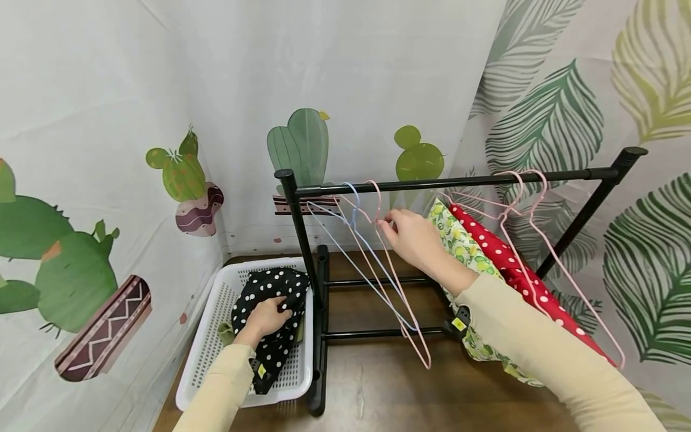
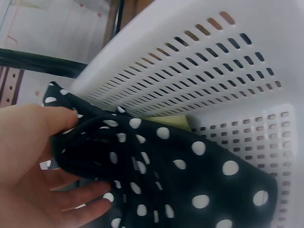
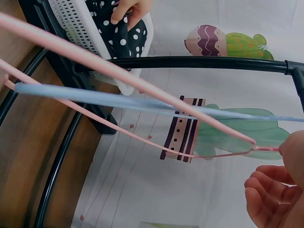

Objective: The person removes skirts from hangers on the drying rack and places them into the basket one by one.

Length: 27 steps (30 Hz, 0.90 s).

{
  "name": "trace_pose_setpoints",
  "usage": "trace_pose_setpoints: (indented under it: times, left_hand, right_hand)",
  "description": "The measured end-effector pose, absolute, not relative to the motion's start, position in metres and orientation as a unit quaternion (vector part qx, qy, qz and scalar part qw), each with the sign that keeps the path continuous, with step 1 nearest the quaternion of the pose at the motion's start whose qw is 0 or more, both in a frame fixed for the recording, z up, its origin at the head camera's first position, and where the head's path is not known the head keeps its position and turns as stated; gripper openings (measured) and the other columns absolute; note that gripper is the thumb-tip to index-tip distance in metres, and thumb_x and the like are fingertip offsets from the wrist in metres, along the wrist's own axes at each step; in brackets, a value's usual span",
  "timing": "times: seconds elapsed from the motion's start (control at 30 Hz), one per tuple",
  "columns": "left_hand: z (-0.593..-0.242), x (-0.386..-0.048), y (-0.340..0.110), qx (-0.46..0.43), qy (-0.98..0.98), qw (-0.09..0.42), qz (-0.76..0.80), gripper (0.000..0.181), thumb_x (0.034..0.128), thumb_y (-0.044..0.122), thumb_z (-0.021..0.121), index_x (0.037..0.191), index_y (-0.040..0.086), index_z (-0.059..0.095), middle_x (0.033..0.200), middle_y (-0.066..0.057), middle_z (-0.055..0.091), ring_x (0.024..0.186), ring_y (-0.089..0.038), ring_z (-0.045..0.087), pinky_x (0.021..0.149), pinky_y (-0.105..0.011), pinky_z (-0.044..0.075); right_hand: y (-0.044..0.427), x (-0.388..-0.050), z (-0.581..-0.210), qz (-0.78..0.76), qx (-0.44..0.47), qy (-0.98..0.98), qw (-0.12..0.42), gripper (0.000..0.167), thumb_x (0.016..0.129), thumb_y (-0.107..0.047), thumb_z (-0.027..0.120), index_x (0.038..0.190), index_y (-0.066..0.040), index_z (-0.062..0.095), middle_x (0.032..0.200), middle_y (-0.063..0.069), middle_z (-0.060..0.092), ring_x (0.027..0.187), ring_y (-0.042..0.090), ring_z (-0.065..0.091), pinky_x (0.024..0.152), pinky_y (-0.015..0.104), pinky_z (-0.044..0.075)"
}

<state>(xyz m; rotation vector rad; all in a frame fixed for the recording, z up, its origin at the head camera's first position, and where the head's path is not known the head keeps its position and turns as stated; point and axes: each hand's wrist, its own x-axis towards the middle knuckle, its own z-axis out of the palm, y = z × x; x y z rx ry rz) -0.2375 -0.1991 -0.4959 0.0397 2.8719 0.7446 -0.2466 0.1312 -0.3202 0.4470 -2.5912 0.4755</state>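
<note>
Inside the white plastic basket (image 1: 189, 367), my left hand (image 1: 268, 318) pinches a black cloth garment with white dots (image 1: 270, 287). In the left wrist view the thumb presses the garment's folded edge (image 2: 135, 123) from above, with other fingers beneath it. My right hand (image 1: 411, 237), just below the rail of the black clothes rack (image 1: 442, 183), holds a pink hanger (image 3: 118, 74) between thumb and finger at the base of its hook. A light blue hanger (image 1: 354, 213) hangs beside that one, partly crossing it.
Right of my right hand, a green-and-yellow lemon-print garment (image 1: 465, 249) and a red white-dotted garment (image 1: 488, 243) hang on the rack. Further right hang pink hangers (image 1: 587, 295). The rack stands on a brown wooden surface (image 1: 388, 393), its left post beside the basket. Printed curtains (image 1: 227, 72) hang behind.
</note>
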Motion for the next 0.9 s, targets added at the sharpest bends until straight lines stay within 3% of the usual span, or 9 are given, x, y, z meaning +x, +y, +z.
trace_pose_setpoints:
  times: [0.2, 0.5, 0.73, 0.9]
  left_hand:
    - [-0.483, -0.233, -0.195, 0.054, 0.965, 0.08, 0.245, 0.051, 0.0881, 0.029, 0.06, 0.127, -0.002, 0.051, 0.115, -0.02, 0.06, 0.096, -0.033, 0.06, 0.078, -0.047, 0.049]
    - [-0.469, -0.23, -0.187, 0.082, 0.965, 0.052, 0.245, 0.036, 0.0885, 0.026, 0.059, 0.119, 0.006, 0.06, 0.118, -0.014, 0.061, 0.102, -0.031, 0.059, 0.081, -0.047, 0.048]
    - [-0.457, -0.228, -0.182, 0.106, 0.96, 0.036, 0.257, 0.031, 0.0886, 0.025, 0.06, 0.115, 0.009, 0.063, 0.115, -0.011, 0.062, 0.082, -0.02, 0.063, 0.068, -0.038, 0.05]
    - [-0.446, -0.226, -0.178, 0.126, 0.957, 0.016, 0.262, 0.029, 0.0886, 0.024, 0.06, 0.113, 0.01, 0.064, 0.111, -0.007, 0.064, 0.094, -0.024, 0.062, 0.082, -0.044, 0.048]
  right_hand:
    - [0.146, -0.241, -0.322, 0.166, 0.182, -0.936, 0.253, 0.024, 0.092, -0.03, 0.053, 0.088, -0.01, 0.066, 0.071, 0.002, 0.058, 0.057, 0.017, 0.052, 0.047, 0.032, 0.041]
    - [0.163, -0.232, -0.325, 0.158, 0.189, -0.94, 0.235, 0.021, 0.091, -0.027, 0.055, 0.094, -0.01, 0.067, 0.088, 0.006, 0.064, 0.067, 0.02, 0.059, 0.053, 0.036, 0.046]
    - [0.176, -0.228, -0.327, 0.155, 0.2, -0.939, 0.234, 0.016, 0.088, -0.023, 0.06, 0.093, -0.01, 0.068, 0.091, 0.006, 0.063, 0.072, 0.021, 0.059, 0.059, 0.036, 0.047]
    - [0.186, -0.225, -0.331, 0.158, 0.208, -0.939, 0.222, 0.016, 0.087, -0.024, 0.06, 0.092, -0.011, 0.068, 0.09, 0.005, 0.062, 0.078, 0.023, 0.059, 0.063, 0.038, 0.048]
